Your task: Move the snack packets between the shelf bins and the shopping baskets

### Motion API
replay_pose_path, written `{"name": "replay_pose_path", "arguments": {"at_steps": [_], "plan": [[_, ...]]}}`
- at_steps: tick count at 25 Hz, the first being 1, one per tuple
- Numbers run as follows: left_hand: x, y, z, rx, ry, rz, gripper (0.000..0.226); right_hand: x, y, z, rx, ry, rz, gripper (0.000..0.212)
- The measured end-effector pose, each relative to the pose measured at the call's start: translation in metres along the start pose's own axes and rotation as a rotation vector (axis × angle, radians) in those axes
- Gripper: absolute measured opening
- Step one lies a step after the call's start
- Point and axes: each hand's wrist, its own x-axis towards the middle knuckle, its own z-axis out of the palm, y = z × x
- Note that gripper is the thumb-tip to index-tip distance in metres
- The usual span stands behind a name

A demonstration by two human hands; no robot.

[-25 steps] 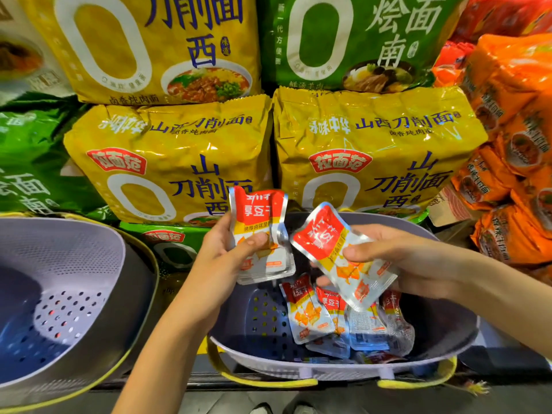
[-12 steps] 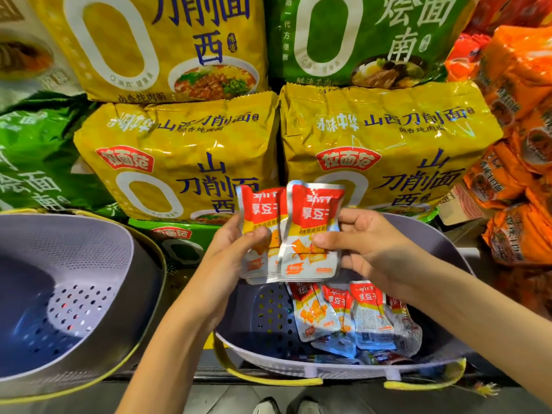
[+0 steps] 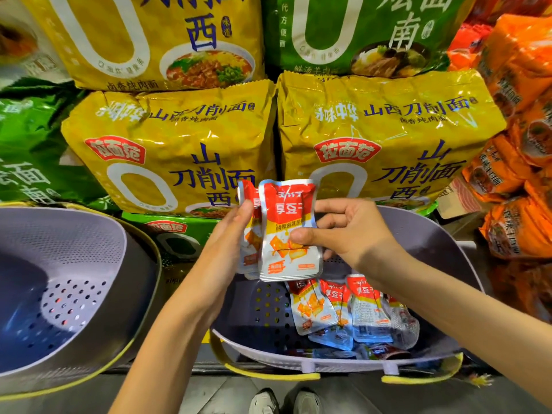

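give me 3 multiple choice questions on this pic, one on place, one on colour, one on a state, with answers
1. Where do the loose packets lie?
A on the floor
B in the right basket
C on a cart

2. What colour are the two big bags at centre?
A yellow
B blue
C white

3. What is the right hand doing?
A hanging open
B pinching the held packets
C gripping a handle

Answers:
1 B: they lie on that basket's holed bottom.
2 A: both fronts are yellow.
3 B: its thumb and fingers pinch the held packets, which the left hand also grips.
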Motion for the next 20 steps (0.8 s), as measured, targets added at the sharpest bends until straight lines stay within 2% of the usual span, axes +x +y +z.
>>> {"name": "replay_pose_path", "arguments": {"at_steps": [3,7,9,11,13,16,18,20], "plan": [[-0.001,0.001,0.002,0.027,-0.037,0.055,0.052,0.005,0.001,0.006,-0.085,0.0,-0.052,0.032],[-0.001,-0.001,0.001,0.057,-0.054,0.107,0.049,0.004,0.0,0.007,-0.184,-0.054,-0.107,0.043],[-0.003,0.0,0.002,0.035,-0.081,0.124,0.046,0.003,-0.004,0.001,-0.171,-0.139,-0.066,0.046],[-0.005,0.001,0.002,-0.009,-0.066,0.149,0.038,0.006,-0.01,-0.016,-0.26,-0.279,0.077,0.04],[-0.005,0.001,0.002,-0.057,-0.039,0.159,0.03,0.015,-0.005,-0.039,-0.578,-0.4,0.257,0.025],[-0.003,0.002,0.0,-0.062,-0.026,0.16,0.027,0.03,0.029,-0.053,-1.324,-0.553,0.424,0.043],[-0.003,0.002,-0.001,-0.074,-0.041,0.153,0.031,0.033,0.061,-0.045,-1.7,-0.611,0.42,0.038],[-0.004,0.003,0.0,-0.076,-0.062,0.155,0.032,0.033,0.085,-0.038,-1.869,-0.603,0.415,0.041]]}}
